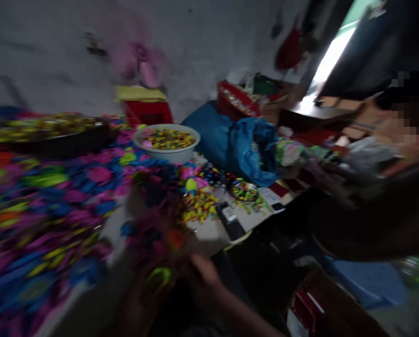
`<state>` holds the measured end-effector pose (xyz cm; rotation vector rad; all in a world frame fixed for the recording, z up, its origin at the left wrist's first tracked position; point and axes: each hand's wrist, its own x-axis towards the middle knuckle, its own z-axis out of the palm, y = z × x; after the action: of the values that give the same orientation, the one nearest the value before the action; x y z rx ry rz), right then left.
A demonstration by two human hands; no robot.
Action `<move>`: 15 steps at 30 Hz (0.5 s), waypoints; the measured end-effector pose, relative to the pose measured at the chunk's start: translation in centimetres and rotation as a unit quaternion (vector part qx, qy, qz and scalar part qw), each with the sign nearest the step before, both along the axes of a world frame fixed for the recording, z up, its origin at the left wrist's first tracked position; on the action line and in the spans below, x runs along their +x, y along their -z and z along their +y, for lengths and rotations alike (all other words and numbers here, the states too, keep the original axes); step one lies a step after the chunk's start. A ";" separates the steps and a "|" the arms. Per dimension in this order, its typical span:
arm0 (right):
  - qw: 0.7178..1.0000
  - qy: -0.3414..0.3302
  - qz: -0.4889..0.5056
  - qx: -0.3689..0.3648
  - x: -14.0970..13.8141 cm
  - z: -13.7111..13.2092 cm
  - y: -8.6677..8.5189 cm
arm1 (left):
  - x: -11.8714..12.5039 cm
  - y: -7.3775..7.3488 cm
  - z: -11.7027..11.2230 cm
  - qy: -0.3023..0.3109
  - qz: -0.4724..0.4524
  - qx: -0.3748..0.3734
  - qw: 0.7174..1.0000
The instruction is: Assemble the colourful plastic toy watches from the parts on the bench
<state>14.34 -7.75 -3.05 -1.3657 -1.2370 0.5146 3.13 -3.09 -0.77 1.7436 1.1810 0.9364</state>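
Note:
Low in the middle, my right hand (207, 278) reaches in from the lower right, dark and smeared by motion. My left hand (139, 290) is beside it, dimmer still. I cannot make out the fingers of either hand or whether they grip anything. A yellow-green ring-shaped piece (162, 276) shows at my left hand, and an orange piece (175, 238) lies just above the hands. Beyond them is a shadowed heap of pink and blue soft pieces (153, 220). Small yellow and red pieces (200, 206) lie on the table farther out.
Many bright soft pieces (55, 206) cover the left side. A wide dark tray (62, 146) and a pale bowl (172, 154) hold small colourful pieces. A blue sack (226, 135), a dark phone-like object (232, 224) and a red basin (230, 105) stand right. Another person's arm (328, 182) is at right.

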 end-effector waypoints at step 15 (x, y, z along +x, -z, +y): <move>0.996 -0.011 -0.089 -0.024 0.6 -3.0 -1.6 | -4.7 -4.5 -1.8 0.101 0.054 -0.073 0.991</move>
<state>14.89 -10.75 -1.46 -1.4638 -1.3925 0.4477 -1.52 -4.85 3.76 1.7740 1.0885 0.6276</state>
